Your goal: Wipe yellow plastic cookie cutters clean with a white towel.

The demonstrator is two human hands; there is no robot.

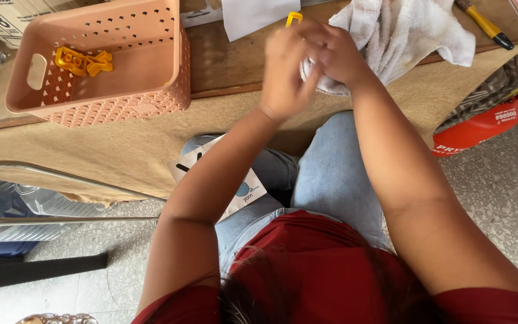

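Left hand curled shut around small yellow plastic piece, only its top loop showing above knuckles. Right hand pressed closed on bunched part of one white stained cloth, touching left hand; rest of cloth spread on brown wooden bench. One pink perforated plastic basket well apart on bench, holding yellow plastic pieces, count unclear. One yellow-handled tool beyond cloth. One printed card on lap.

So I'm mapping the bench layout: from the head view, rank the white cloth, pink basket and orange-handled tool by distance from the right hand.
1. White cloth, in the right hand.
2. Orange-handled tool, far right.
3. Pink basket, far left.
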